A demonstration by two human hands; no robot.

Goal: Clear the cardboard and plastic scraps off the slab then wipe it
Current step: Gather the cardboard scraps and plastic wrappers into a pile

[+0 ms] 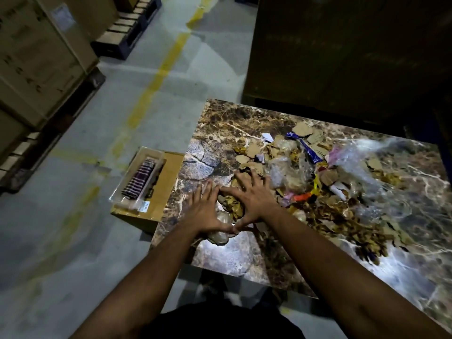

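- Between the splayed left hand and right hand, thumbs touching, crumpled scraps are corralled on the slab.
- Beyond the fingertips, nothing gripped, cardboard and plastic litter is spread.

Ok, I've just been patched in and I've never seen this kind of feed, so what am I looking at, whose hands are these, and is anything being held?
There is no machine here. One camera sits on a person's head, looking forward and down, so the two bare arms reach in from the bottom. The left hand and right hand lie spread, fingers straight, on a marble-patterned slab, thumbs meeting around a few scraps. Neither hand grips anything. A scrap pile of torn cardboard, clear plastic and a blue wrapper covers the slab's middle. On the floor to the left, a cardboard box carries a clear case.
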